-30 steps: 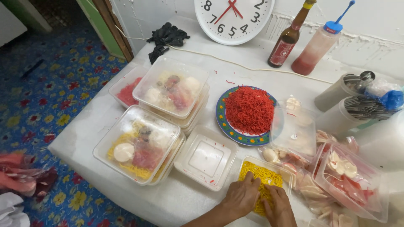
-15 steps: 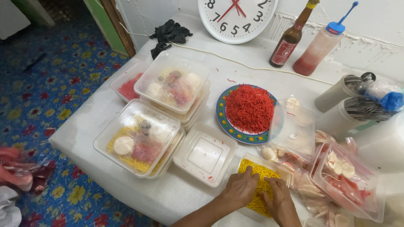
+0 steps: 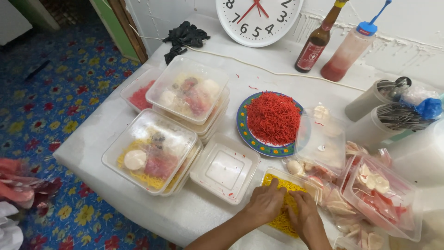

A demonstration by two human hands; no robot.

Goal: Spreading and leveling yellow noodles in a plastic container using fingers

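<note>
Both my hands press down on yellow shredded food point(image 3: 283, 185) inside a clear plastic container point(image 3: 312, 181) at the table's near edge. My left hand point(image 3: 265, 203) lies on the left part of the yellow shreds, fingers spread flat. Beside it, my right hand point(image 3: 303, 214) rests on the right part, fingers pointing into the container. Neither hand grips anything. An upturned clear lid point(image 3: 225, 167) lies just to the left of the container.
A blue-rimmed plate of red shreds point(image 3: 272, 117) sits mid-table. Lidded filled containers point(image 3: 151, 151) point(image 3: 188, 90) stack at the left. Open tubs of sliced food point(image 3: 382, 194) lie right, with cups of spoons point(image 3: 393, 118), two sauce bottles point(image 3: 318, 42) and a wall clock point(image 3: 258, 18) behind.
My hands have stayed on the yellow shreds, shifting only slightly. The view has moved a little.
</note>
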